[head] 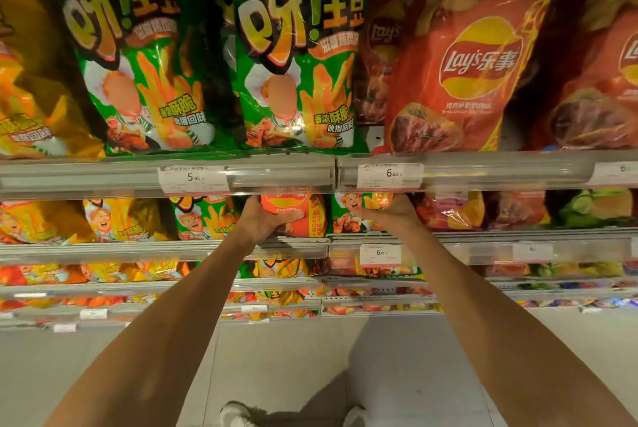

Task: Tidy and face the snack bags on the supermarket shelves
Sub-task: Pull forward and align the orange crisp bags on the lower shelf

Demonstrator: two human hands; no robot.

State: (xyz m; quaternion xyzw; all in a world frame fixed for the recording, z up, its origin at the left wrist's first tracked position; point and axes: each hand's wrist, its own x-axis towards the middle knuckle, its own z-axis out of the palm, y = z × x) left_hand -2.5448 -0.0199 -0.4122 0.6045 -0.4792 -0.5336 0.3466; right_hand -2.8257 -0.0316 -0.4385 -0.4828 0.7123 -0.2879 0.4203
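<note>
Top shelf: red Lay's bag [462, 61] fronted, printed "Lay's乐事", beside two green bags [297, 57] with fries artwork; rail tags read 5.90 [193, 178] and 6.80 [390, 175]. Second shelf: left hand [266, 219] in a grasping grip round an orange-red bag [297, 212], standing on the shelf under the rail. Right hand [385, 211] grasps a small green bag [359, 207] just beside it, fingers curled over its front.

Red bag [459, 61] on top shelf is showing "Lay's 乐事". Green bags [297, 57] left of it are showing "呀!土豆" and "香浓酥脆". Price tag [193, 179] under green bags is reading "5.90"; tag [389, 175] under red bag "6.80"; lower tag [380, 254] reading "6", remainder blurred.
</note>
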